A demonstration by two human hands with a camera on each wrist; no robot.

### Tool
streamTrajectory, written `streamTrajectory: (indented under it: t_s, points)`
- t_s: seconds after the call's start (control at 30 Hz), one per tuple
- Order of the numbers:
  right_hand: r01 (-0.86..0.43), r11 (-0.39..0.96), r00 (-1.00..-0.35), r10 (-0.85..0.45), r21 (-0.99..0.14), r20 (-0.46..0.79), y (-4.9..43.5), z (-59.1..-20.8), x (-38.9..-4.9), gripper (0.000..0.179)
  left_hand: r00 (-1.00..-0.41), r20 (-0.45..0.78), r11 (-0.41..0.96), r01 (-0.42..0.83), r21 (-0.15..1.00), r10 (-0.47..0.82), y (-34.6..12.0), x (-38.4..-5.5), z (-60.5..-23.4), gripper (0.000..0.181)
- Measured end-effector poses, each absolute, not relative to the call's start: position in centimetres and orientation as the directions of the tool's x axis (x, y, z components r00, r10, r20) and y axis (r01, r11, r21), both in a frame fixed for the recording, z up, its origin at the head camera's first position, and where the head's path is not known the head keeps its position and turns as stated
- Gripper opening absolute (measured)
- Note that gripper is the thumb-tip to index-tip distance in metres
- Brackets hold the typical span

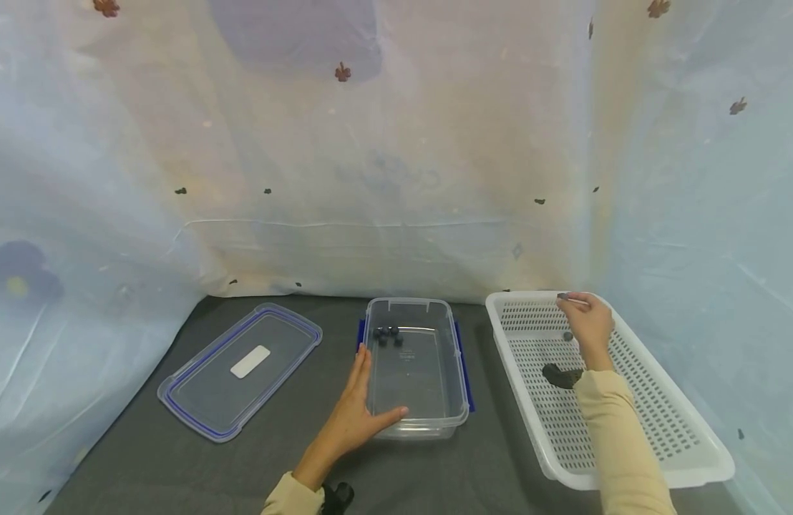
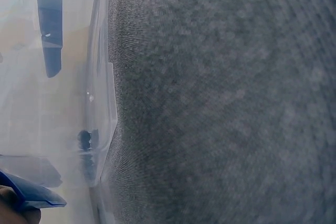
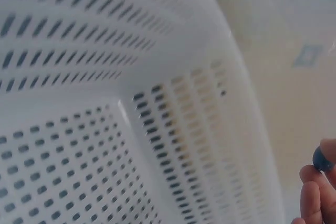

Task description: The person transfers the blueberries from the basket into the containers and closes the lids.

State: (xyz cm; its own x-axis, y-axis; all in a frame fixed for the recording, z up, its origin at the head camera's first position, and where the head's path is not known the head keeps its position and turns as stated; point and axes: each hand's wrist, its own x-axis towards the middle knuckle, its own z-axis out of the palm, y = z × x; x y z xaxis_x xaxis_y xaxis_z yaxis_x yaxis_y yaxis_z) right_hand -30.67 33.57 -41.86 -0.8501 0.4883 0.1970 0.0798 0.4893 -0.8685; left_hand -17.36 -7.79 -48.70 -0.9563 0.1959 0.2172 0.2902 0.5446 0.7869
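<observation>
My right hand (image 1: 587, 323) is over the far end of a white perforated basket (image 1: 676, 400), pinching a blueberry (image 3: 321, 159) between thumb and fingertips. Another blueberry (image 1: 567, 336) lies in the basket below that hand. Against the left side of a clear plastic container (image 1: 422, 386) rests my left hand (image 1: 350, 422), its fingers straight and thumb spread over the near rim. Several blueberries (image 1: 388, 332) sit together toward the container's far left. In the left wrist view, fingertips (image 2: 16, 208) touch a blue side clip (image 2: 37, 195) of the container.
To the left a clear lid (image 1: 274, 365) with a blue seal and a white label (image 1: 250, 361) lies flat on the dark grey cloth (image 1: 293, 443). Patterned plastic sheeting (image 1: 396, 179) hangs behind and at both sides. The basket stands close to the right sheet.
</observation>
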Motion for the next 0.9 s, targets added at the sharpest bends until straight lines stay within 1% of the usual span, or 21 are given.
streamTrajectory:
  t_s: [0.27, 0.47, 0.7, 0.9]
  points:
    - [0.05, 0.476, -0.859, 0.47, -0.878, 0.205, 32.4, -40.4, -30.0, 0.043, -0.954, 0.224, 0.536, 0.297, 0.791, 0.198, -7.8, -17.5, -48.7, 0.118]
    - [-0.003, 0.449, -0.86, 0.455, -0.894, 0.231, 31.5, -39.5, -29.5, 0.043, -0.953, 0.231, 0.531, 0.301, 0.792, 0.196, -7.8, -17.6, -48.7, 0.117]
    - [-0.089, 0.454, -0.887, 0.37, -0.886, 0.278, 29.9, -38.3, -28.5, 0.042, -0.952, 0.231, 0.541, 0.305, 0.784, 0.202, -7.8, -17.5, -48.6, 0.117]
    - [-0.171, 0.418, -0.913, 0.272, -0.892, 0.302, 28.3, -37.6, -27.9, 0.04, -0.955, 0.22, 0.54, 0.295, 0.788, 0.201, -7.8, -17.3, -48.6, 0.117]
